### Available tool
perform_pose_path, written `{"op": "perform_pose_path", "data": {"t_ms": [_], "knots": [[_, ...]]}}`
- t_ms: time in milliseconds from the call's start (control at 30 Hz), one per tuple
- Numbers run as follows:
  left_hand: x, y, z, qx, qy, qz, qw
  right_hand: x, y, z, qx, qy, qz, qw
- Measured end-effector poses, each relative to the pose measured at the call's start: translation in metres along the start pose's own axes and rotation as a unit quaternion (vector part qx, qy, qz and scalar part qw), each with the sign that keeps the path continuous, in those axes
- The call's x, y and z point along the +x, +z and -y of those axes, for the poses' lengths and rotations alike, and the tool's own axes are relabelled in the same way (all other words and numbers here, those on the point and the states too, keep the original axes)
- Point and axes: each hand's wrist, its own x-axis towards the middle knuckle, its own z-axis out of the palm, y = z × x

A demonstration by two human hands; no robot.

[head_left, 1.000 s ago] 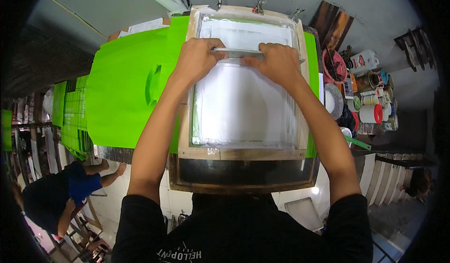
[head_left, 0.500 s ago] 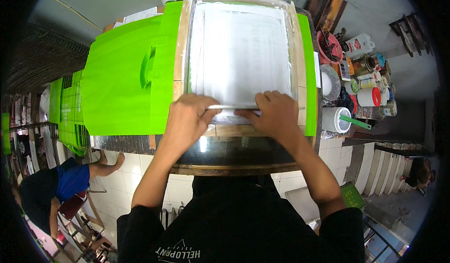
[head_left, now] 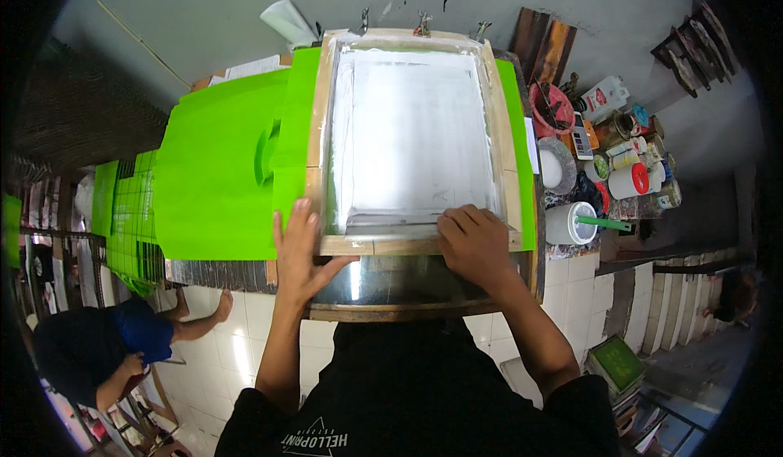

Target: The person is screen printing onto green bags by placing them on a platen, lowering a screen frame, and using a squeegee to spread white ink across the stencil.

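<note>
My right hand (head_left: 477, 237) grips the squeegee (head_left: 393, 229), its long axis pointing left toward my nearby, spread left hand (head_left: 298, 249) at the frame (head_left: 314, 149).

Left hand (head_left: 303, 249) spread, thumb out; right hand (head_left: 477, 241) curled, knuckles up; forearms (head_left: 538, 335) bare, angled forward.

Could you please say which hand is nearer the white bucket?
Right. The right hand is left of the white bucket; the left hand is farther left, by the wooden frame.
</note>
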Motion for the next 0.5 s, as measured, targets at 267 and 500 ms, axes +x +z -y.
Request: {"op": "perform_pose_path", "data": {"t_ms": [267,500], "knots": [[0.113,-0.059,-0.035,-0.108,0.015,-0.226,0.968,0.105,-0.123,-0.006,-0.106,-0.084,-0.221,0.966],[0.145,-0.040,0.043,-0.041,-0.287,-0.037,0.956,0.217,-0.199,-0.044,-0.153,-0.028,-0.214,0.964]]}}
